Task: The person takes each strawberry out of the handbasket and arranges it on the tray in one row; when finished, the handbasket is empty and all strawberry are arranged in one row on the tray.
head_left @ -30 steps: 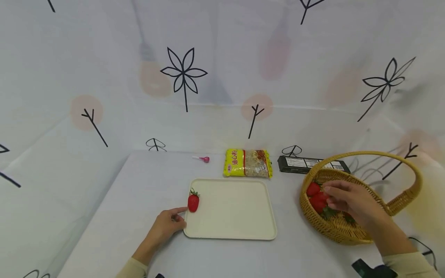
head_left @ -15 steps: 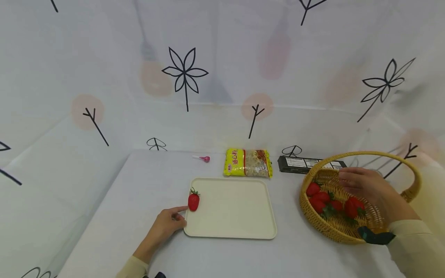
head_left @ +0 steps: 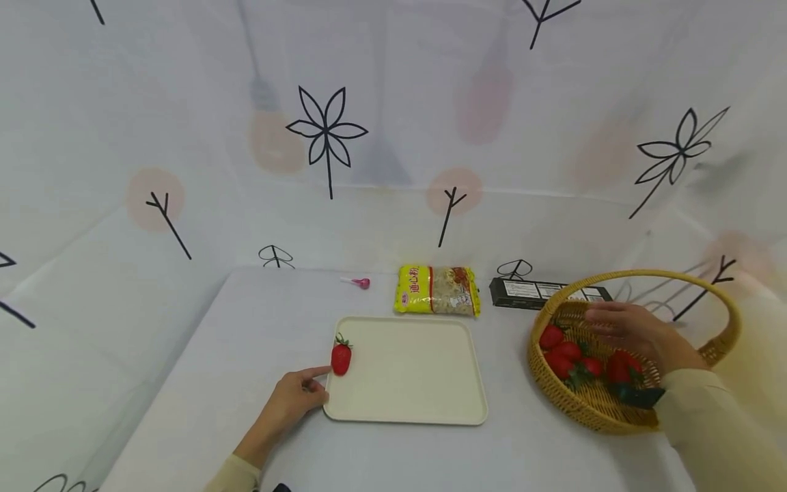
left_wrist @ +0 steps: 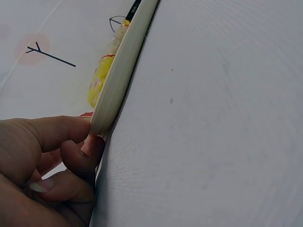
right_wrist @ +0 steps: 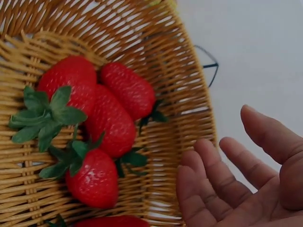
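Note:
In the head view, my left hand (head_left: 294,398) holds the left edge of a cream tray (head_left: 418,372) with thumb and index finger. The left wrist view shows my other left fingers curled beside the tray rim (left_wrist: 113,97). A strawberry (head_left: 341,357) lies at the tray's left side, leaves pointing away. Over the far side of a wicker basket (head_left: 568,403) hovers my right hand (head_left: 633,329), holding nothing. Several strawberries (right_wrist: 111,120) with green leaves lie in the basket; in the right wrist view my right fingers are loosely bent beside its rim, apart from the fruit.
Behind the tray lies a yellow bag of pasta (head_left: 436,290). To its left is a small pink lollipop (head_left: 363,283), and to its right a long black box (head_left: 516,292) partly behind the basket. The basket handle (head_left: 652,273) arches up near my right arm.
My right hand has drawn up and back from the strawberries to above the basket's far side, uncovering more of them. My left hand and the tray stay in place.

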Action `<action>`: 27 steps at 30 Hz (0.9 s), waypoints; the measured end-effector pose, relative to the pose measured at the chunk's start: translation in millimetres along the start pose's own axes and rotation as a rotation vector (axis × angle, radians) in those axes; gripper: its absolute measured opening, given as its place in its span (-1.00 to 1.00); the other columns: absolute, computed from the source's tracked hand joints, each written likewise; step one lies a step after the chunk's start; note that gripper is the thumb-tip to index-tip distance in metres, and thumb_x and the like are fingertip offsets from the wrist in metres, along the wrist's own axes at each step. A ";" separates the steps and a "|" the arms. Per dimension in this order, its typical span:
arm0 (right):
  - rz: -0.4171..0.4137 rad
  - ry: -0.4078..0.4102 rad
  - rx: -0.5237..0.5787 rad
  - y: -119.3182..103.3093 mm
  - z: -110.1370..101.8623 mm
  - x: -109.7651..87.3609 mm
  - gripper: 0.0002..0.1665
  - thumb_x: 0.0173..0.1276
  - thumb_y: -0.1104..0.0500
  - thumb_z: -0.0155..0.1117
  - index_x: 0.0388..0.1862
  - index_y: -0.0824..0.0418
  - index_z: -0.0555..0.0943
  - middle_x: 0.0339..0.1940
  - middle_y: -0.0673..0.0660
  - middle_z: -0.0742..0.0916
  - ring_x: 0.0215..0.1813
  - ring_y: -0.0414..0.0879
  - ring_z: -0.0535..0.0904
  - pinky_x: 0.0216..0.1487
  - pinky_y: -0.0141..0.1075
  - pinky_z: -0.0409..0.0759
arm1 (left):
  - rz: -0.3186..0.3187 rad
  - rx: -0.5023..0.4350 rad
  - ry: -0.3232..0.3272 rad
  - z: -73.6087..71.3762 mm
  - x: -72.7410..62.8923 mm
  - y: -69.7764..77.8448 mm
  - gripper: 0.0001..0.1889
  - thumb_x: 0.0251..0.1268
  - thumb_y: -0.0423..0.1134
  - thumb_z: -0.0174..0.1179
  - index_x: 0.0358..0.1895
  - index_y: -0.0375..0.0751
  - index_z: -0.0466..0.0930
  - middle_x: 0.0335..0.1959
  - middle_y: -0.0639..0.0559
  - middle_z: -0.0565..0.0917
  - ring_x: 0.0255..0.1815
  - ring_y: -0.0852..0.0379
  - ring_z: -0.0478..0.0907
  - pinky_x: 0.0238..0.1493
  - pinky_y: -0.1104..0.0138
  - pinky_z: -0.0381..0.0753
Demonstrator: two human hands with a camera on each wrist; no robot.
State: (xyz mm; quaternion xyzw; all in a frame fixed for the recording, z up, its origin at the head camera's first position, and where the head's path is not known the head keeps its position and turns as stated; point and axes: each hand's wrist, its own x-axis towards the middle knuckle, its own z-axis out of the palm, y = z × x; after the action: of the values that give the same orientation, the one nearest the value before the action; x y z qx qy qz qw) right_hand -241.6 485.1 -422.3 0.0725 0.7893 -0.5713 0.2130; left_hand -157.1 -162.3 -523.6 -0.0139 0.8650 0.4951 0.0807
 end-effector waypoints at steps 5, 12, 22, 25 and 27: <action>0.023 -0.013 -0.107 11.6 2.3 9.1 -0.33 0.61 0.00 0.08 0.46 0.45 0.32 -0.01 -0.27 0.62 0.03 -0.33 0.61 0.19 -0.11 0.59 | 0.001 -0.004 -0.002 0.0 1.0 -2.8 -0.45 -0.01 -0.43 0.38 0.18 -0.20 0.69 -0.45 0.09 0.62 -0.40 0.16 0.48 -0.36 0.39 0.42; 0.079 0.019 -0.123 21.4 13.2 15.6 -0.25 0.53 0.00 0.21 0.43 0.54 0.33 0.09 -0.03 0.67 0.07 -0.17 0.61 0.12 -0.16 0.65 | 0.005 -0.034 -0.007 -1.0 0.1 -0.2 -0.44 -0.02 -0.44 0.37 0.19 -0.23 0.68 -0.44 0.07 0.61 -0.41 0.16 0.48 -0.38 0.40 0.41; 0.078 0.016 -0.217 26.2 26.7 30.1 -0.54 0.46 0.08 0.29 0.09 0.45 0.54 -0.08 0.03 0.66 -0.07 -0.17 0.57 -0.04 -0.26 0.65 | 0.017 -0.053 -0.023 -2.0 -0.3 -0.7 -0.44 -0.01 -0.45 0.38 0.20 -0.26 0.67 -0.44 0.05 0.62 -0.40 0.15 0.48 -0.38 0.41 0.42; 0.075 0.017 -0.206 25.8 30.8 32.8 -0.64 0.42 0.10 0.33 -0.03 0.39 0.60 -0.19 -0.01 0.65 -0.15 -0.17 0.55 -0.11 -0.28 0.63 | 0.014 -0.054 -0.024 -1.9 -0.3 -1.2 -0.44 -0.01 -0.46 0.37 0.21 -0.26 0.67 -0.44 0.05 0.62 -0.39 0.14 0.49 -0.37 0.41 0.42; 0.072 0.019 -0.216 26.3 33.3 33.1 -0.69 0.41 0.11 0.34 -0.08 0.35 0.63 -0.23 -0.04 0.65 -0.18 -0.17 0.53 -0.14 -0.29 0.61 | 0.011 -0.057 -0.028 -2.1 -0.5 -1.2 -0.43 0.00 -0.46 0.38 0.21 -0.26 0.67 -0.44 0.04 0.61 -0.39 0.13 0.49 -0.37 0.41 0.43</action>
State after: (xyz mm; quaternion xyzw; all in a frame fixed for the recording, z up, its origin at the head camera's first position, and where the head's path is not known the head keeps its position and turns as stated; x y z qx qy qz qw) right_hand -253.4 458.6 -467.7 0.0828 0.8451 -0.4743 0.2325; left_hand -156.8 -164.8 -523.5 -0.0047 0.8494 0.5200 0.0898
